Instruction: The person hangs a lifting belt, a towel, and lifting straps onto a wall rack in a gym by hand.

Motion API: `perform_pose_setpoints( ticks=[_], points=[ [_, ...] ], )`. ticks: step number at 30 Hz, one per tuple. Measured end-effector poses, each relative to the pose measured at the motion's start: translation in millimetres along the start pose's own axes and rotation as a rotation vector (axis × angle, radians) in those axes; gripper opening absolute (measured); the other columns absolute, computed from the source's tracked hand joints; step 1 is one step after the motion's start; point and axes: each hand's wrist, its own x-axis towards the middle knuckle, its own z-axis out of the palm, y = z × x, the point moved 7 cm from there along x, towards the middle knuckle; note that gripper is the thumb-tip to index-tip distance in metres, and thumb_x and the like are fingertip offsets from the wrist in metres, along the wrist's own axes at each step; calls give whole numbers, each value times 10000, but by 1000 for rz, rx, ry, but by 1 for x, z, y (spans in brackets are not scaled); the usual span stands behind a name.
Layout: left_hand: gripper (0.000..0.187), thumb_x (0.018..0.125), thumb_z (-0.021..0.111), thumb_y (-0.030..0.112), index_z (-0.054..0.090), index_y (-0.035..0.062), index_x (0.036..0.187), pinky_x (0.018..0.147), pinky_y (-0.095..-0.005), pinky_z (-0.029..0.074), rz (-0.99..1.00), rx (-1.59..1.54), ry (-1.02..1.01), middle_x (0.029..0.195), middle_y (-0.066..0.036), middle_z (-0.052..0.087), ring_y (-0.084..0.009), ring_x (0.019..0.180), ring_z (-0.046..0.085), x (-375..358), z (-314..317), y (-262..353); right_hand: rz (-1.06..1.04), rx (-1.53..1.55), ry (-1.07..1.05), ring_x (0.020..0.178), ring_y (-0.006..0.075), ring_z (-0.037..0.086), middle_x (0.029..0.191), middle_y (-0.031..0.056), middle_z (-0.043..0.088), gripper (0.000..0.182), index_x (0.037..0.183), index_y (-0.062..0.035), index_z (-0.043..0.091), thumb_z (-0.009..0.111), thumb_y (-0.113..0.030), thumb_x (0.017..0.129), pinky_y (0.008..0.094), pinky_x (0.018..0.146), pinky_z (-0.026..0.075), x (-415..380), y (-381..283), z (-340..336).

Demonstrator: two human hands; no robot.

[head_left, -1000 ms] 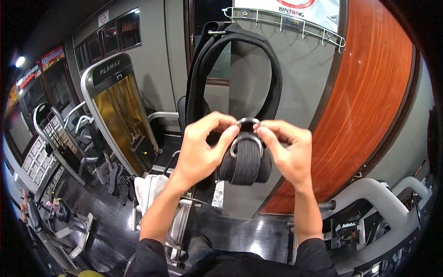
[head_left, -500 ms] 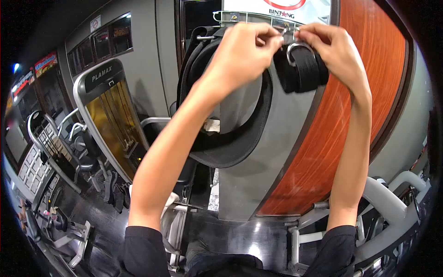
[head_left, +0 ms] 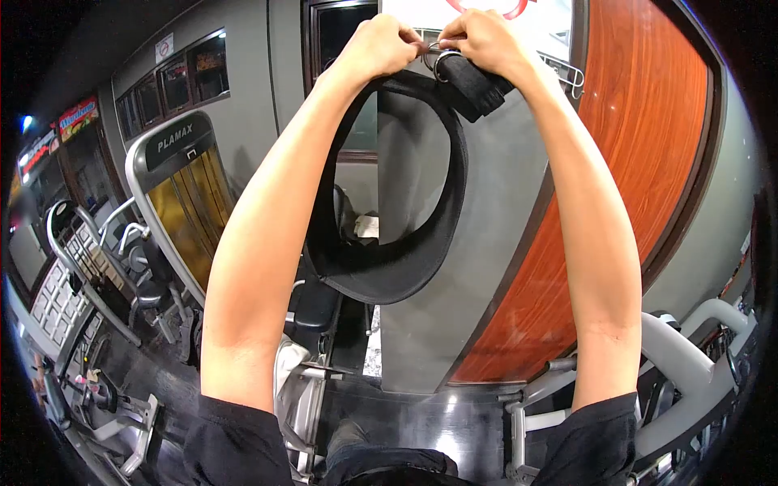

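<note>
Up in front of me at arm's length, my left hand [head_left: 385,49] and my right hand [head_left: 485,42] face each other, both closed in a pinch at a small metal ring [head_left: 430,57]. A rolled black ankle strap [head_left: 475,87] with a metal D-ring hangs just below my right fingers. Beneath my left hand hangs a wide black belt [head_left: 389,275], curved into a large loop. Its upper end is partly hidden near my fingers, so how it is attached cannot be made out.
A wire rack [head_left: 570,78] shows behind my right wrist. To the left stands a weight-stack machine [head_left: 174,142]. A wood panel [head_left: 648,121] rises at the right, with a grey machine frame [head_left: 681,368] below it. A padded bench [head_left: 316,306] sits behind the belt.
Both hands have moved left and slightly up, with the ring and ankle strap between them. The rack's right end has come into view. The belt hangs slightly lower and further left.
</note>
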Motion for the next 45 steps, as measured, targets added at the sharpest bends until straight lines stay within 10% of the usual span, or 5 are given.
perform_pose_setpoints(
  ticks=[5,23,26,34,45],
  points=[
    [256,731,601,132,723,80,950,827,-327,501,-239,149,-20,897,-146,697,-254,855,674,3,6,-17,35,-86,-52,746,300,654,806,157,673,169,900,-85,720,665,-186,776,376,701,496,12,10,16],
    [229,720,651,145,743,200,922,849,-396,504,-174,189,-128,975,-136,685,-292,933,656,6,28,-41,223,-296,-123,789,294,657,826,114,682,157,914,-152,728,629,-210,805,396,682,510,-3,3,47],
    [277,717,629,79,701,62,984,848,-379,498,-90,308,-119,954,-157,686,-300,918,655,1,28,-26,243,-256,-66,820,286,655,858,96,684,174,940,-161,712,619,-250,822,397,701,508,-11,5,50],
    [309,780,647,194,682,161,1086,892,-467,432,-101,498,-202,1049,-128,666,-282,1020,617,-11,26,-12,180,-29,530,977,241,571,978,35,611,137,870,-157,681,645,-283,829,383,796,482,-63,3,36],
    [234,808,611,142,702,122,1022,809,-379,480,-26,357,8,985,-130,677,-268,926,647,-29,-9,16,218,167,682,979,255,538,982,72,585,149,951,-128,675,621,-130,811,365,871,433,-103,-14,20]
  ],
)
